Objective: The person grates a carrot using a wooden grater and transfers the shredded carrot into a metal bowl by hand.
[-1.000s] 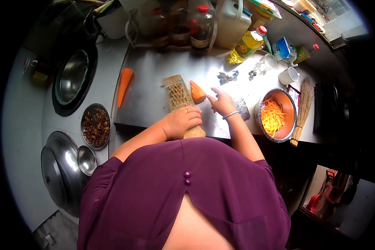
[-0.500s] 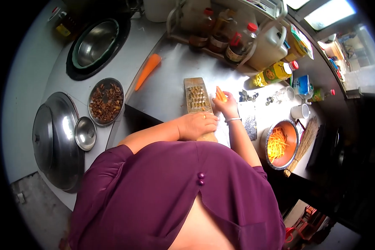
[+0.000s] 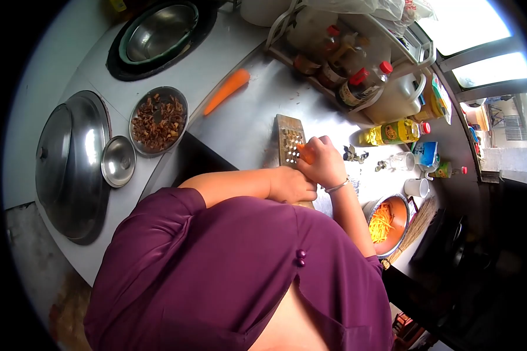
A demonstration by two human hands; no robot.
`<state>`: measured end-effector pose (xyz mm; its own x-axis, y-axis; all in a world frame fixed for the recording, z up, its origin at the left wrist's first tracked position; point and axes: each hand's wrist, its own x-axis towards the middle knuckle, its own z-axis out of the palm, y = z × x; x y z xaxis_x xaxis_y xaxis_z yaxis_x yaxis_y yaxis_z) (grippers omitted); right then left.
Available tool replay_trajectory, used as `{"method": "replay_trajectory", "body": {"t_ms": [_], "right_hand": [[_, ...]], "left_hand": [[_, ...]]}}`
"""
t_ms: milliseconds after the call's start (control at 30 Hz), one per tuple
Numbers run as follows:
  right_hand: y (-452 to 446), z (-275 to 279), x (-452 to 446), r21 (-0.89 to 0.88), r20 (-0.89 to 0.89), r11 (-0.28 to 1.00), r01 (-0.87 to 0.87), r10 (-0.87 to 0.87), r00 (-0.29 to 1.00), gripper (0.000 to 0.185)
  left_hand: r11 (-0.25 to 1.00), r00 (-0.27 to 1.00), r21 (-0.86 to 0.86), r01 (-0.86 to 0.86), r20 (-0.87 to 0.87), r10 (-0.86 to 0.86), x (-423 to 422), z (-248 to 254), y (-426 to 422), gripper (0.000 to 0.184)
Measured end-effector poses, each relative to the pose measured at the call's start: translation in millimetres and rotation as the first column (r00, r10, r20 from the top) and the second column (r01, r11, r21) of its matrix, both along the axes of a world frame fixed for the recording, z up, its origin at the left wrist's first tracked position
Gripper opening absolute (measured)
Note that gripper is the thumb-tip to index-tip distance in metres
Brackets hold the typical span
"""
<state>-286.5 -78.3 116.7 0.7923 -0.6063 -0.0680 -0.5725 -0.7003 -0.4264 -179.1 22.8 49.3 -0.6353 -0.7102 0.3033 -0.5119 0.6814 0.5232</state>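
At the grater (image 3: 289,133), a carrot piece (image 3: 305,154) in the right hand (image 3: 324,162).

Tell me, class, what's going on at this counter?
The person's left-hand grip lies on the near end of a long, flat, brown grater. The right-hand grip holds an orange carrot piece at the grater's holes. A tapered, orange whole carrot lies on the shiny grey counter; thin orange shreds sit in a round, orange-lined bowl.
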Motion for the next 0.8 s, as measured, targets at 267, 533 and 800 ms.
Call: {"method": "replay_trajectory", "body": {"t_ms": [267,533,800], "right_hand": [[-3.0,-25.9,42.5,-0.102,-0.147,0.992,-0.071,0.056,0.988,0.027],[-20.1,-45.0,56.3,-0.153,-0.054,0.986,-0.072,0.064,0.996,0.021],[-42.1,-56.1,80.8,-0.168,-0.119,0.982,-0.082,0.062,0.991,0.022]], "left_hand": [[1.000,0.999,-0.021,0.017,0.032,-0.016,-2.5,-5.6,-4.8,0.023],[0.996,0.999,-0.084,-0.032,-0.012,0.031,0.3,-10.4,-10.2,0.027],[0.993,0.996,-0.080,-0.087,-0.041,0.084,3.8,0.3,-15.9,0.025]]}}
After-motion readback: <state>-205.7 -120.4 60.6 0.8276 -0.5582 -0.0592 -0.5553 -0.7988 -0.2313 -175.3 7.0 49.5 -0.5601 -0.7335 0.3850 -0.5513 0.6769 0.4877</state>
